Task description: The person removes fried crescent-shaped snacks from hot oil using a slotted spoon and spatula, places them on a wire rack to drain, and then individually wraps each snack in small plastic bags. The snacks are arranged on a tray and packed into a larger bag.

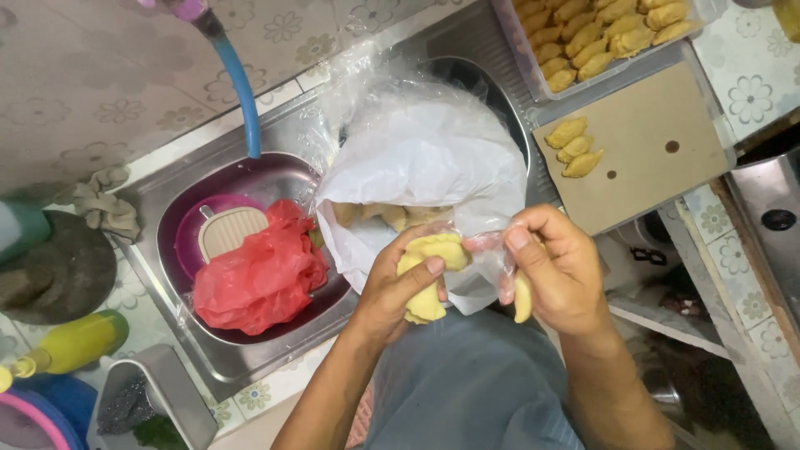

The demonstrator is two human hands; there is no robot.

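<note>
My left hand (393, 293) grips a piece of yellow dough (433, 250) wrapped partly in clear plastic film (483, 258), with more dough showing under the thumb. My right hand (560, 268) pinches the film's other side and holds a folded yellow pastry (522, 297) in its palm. Both hands are just in front of a large white plastic bag (421, 158) that holds more pale dough pieces (390, 215). On a brown board (658, 154) at the right lie three shaped pastries (573, 147). A clear tray (533, 71) beyond holds several finished pastries (600, 33).
A steel sink (208, 350) at the left holds a red plastic bag (258, 271) and a purple plate with a cream lid (223, 229). A blue hose (242, 92) hangs over it. A yellow bottle (79, 340), cloth (104, 204) and sponge holder (137, 400) sit at the left.
</note>
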